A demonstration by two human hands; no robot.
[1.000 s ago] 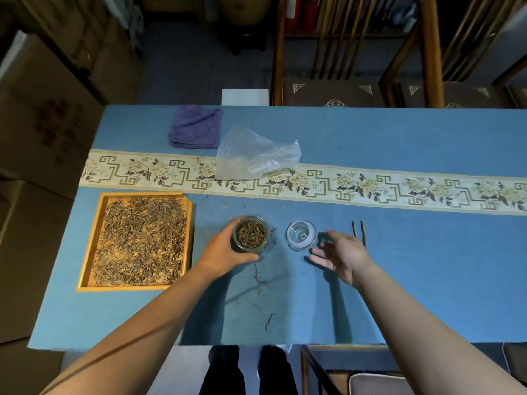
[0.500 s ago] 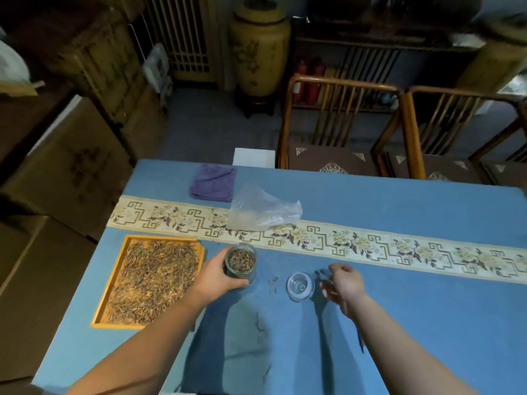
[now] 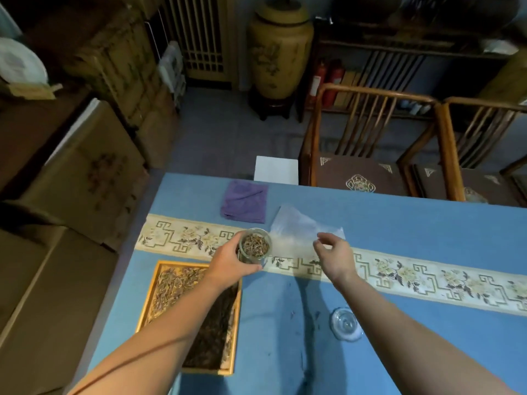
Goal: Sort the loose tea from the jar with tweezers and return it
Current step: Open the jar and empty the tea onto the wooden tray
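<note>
Two hands are at work over the blue table (image 3: 399,223), and the step in hand looks like the return: tea is going back, or about to go into the bag. Start at the table's left edge: the wooden tray (image 3: 148,297) lies along it, spread with loose tea (image 3: 176,283), partly under your left forearm. Just beyond the tray's far right corner, your left hand (image 3: 228,266) holds the glass jar (image 3: 254,246), fingers and thumb curled round its wall; the jar is open, upright and holds dark tea. Whether it rests on the patterned runner (image 3: 427,277) or is lifted just above it, you cannot tell from here. Behind it, near the far edge, lies the purple cloth (image 3: 245,202).

To the right of the jar, your right hand (image 3: 333,253) reaches over the clear plastic bag (image 3: 296,229) lying across the runner; its fingers are loosely curled with the tips drawn near the thumb, and whether they already pinch the plastic cannot be told. The jar's glass lid (image 3: 345,323) sits apart, toward the near edge by your right forearm. No tweezers show.

Next, you probably need a sure pinch on the bag's edge, with the jar kept level so nothing spills.
</note>
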